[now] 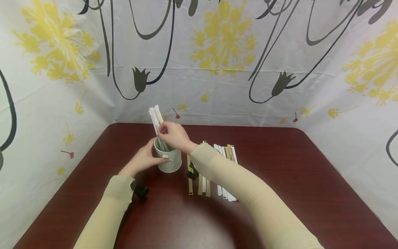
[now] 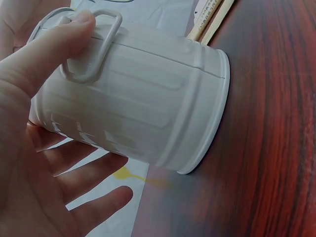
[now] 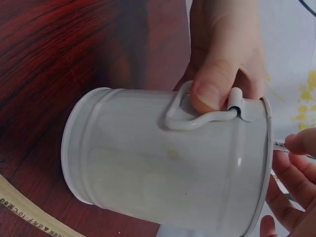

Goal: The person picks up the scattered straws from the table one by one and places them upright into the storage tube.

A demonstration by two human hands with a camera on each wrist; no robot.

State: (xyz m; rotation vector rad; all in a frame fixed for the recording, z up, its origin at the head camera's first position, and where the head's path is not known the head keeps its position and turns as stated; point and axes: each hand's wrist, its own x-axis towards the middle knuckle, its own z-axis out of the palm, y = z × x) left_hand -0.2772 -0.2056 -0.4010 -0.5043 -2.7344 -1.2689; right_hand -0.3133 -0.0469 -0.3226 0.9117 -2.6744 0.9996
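Note:
A small white metal bucket [image 1: 170,163] with wire handles stands on the table. My left hand [image 1: 143,160] holds it from the left. In the left wrist view the thumb presses on the wire handle [image 2: 101,54] and the other fingers spread around the far side of the bucket. Several white paper-wrapped straws [image 1: 153,117] lean upright in the bucket and stick out above its rim. Over the mouth, my right hand [image 1: 176,136] pinches a white wrapped straw [image 3: 280,144] between thumb and fingers. How deep the straws reach is hidden by the bucket wall.
Right of the bucket, brown and white wrapped straws [image 1: 190,185] lie side by side, partly behind the right forearm. A second row of wrapped straws [image 1: 223,192] lies farther right. The dark red table [image 1: 280,166] meets a patterned white cloth [image 1: 199,100] at the back and sides.

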